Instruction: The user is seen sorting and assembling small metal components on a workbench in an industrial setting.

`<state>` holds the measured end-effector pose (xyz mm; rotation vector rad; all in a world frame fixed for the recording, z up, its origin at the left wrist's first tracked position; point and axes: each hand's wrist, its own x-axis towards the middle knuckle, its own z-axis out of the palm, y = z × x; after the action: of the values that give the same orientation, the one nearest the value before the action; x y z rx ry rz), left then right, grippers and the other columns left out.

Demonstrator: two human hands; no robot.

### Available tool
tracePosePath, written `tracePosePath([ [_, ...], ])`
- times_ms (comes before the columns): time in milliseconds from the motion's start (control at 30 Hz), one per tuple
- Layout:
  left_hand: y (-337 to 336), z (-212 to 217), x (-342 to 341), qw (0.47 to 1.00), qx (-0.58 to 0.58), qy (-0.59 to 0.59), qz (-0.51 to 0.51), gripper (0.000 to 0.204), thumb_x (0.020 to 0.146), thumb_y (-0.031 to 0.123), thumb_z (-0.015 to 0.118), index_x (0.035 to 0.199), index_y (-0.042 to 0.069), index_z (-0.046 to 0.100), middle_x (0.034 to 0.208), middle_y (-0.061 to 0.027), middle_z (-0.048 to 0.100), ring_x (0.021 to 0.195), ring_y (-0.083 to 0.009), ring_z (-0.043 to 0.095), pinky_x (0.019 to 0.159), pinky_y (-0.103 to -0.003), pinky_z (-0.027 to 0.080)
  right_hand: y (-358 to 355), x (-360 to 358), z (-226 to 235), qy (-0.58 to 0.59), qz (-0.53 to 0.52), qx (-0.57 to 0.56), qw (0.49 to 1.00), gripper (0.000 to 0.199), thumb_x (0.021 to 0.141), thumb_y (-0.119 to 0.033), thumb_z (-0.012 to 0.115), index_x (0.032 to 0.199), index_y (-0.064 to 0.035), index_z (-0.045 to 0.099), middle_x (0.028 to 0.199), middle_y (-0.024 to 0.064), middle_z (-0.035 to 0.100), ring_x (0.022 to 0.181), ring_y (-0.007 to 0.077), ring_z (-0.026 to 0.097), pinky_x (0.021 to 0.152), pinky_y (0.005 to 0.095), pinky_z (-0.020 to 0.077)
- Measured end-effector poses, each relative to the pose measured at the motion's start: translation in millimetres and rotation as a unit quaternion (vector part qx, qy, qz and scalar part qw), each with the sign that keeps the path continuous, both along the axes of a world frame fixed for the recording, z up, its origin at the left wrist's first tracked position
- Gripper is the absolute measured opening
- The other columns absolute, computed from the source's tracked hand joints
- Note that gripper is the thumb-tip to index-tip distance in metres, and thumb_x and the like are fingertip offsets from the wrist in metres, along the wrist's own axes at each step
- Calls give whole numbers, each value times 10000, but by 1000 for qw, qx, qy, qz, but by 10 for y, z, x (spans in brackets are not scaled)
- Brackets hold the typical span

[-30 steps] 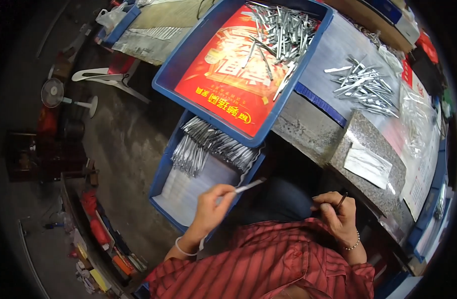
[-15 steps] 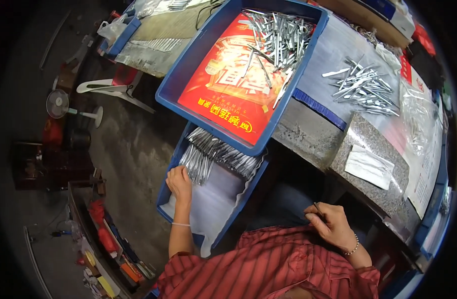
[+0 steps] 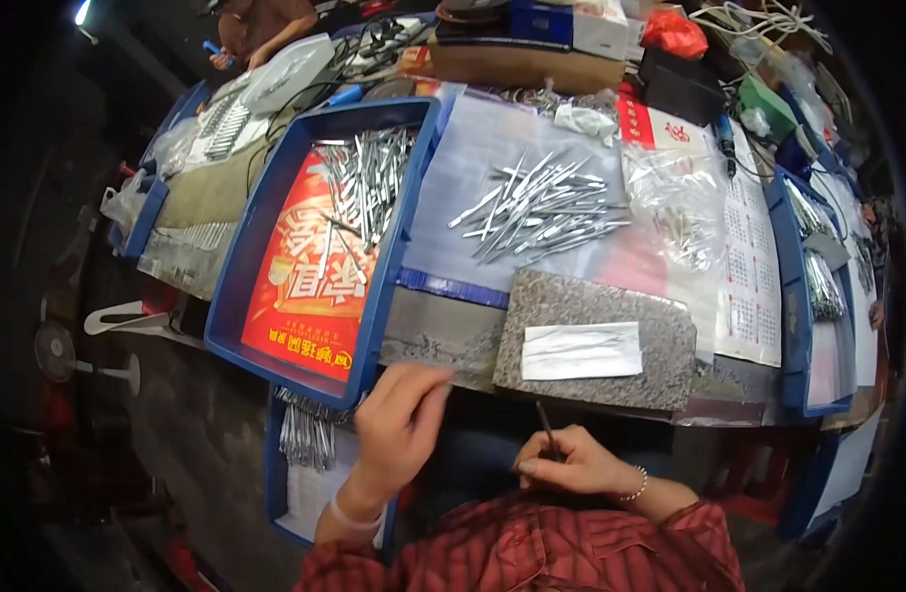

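My left hand [image 3: 399,424] hovers at the near edge of the worktable, fingers together and slightly curled, holding nothing, just right of the blue tray [image 3: 238,296] with a red printed sheet and a heap of metal tweezers [image 3: 362,187]. My right hand [image 3: 569,464] rests near my lap, closed on a thin dark stick-like tool [image 3: 546,426] that points up. Ahead of it lies a speckled stone slab [image 3: 591,340] with a white paper [image 3: 581,351] on it. A loose pile of tweezers [image 3: 537,207] lies on a pale sheet farther back.
A lower blue tray [image 3: 275,474] with more tweezers sits below the table at the left. Another blue tray [image 3: 803,296] stands at the right, with a clear plastic bag [image 3: 680,202] and a calendar sheet [image 3: 749,266] beside it. Another person [image 3: 261,25] works at the far left.
My left hand has come up from the lower tray of tweezers to the table edge, empty. The view has swung up toward the tabletop. My right hand still holds the thin tool.
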<state>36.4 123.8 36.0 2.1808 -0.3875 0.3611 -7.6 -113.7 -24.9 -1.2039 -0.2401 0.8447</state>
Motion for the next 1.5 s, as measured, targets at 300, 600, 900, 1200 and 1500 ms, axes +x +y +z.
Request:
tracePosePath([
  [300,-508,-762,2035,943,290,-37,159,142,809,72,598,921,-11,624,914,-221,609,882,-408,596,751,-478,499,-196,-373,-126,-15,-29,-18,999,173,956,-154,597,962,12,644,770,26,665,734,65,599,665,231,488],
  [600,-568,-416,1667,955,230,28,184,133,880,109,605,922,-7,555,863,-245,625,817,-429,614,695,-502,478,-398,-237,10,-134,-49,-70,987,183,952,-134,597,1001,31,662,828,71,703,773,120,674,691,257,529],
  [900,-871,44,-128,971,-56,52,-226,153,764,-52,694,888,13,632,809,-130,643,694,-247,633,612,-308,493,-558,48,303,-10,-306,89,948,157,891,-32,652,1040,-9,609,822,60,637,552,57,532,462,196,414],
  [1200,-670,-215,-251,740,-541,367,-159,140,875,-28,643,1011,-58,626,892,-86,624,783,-139,631,741,-248,519,-1030,483,698,-406,-147,-262,863,97,872,-134,672,880,-41,647,769,110,659,671,178,643,619,305,498],
  [1500,-671,-253,-344,883,-361,231,-190,102,881,9,651,976,-13,684,922,-79,593,844,-128,556,737,-223,427,-1684,2062,73,-514,-183,-617,567,141,820,-98,582,919,-3,554,854,218,642,774,411,626,701,492,496],
])
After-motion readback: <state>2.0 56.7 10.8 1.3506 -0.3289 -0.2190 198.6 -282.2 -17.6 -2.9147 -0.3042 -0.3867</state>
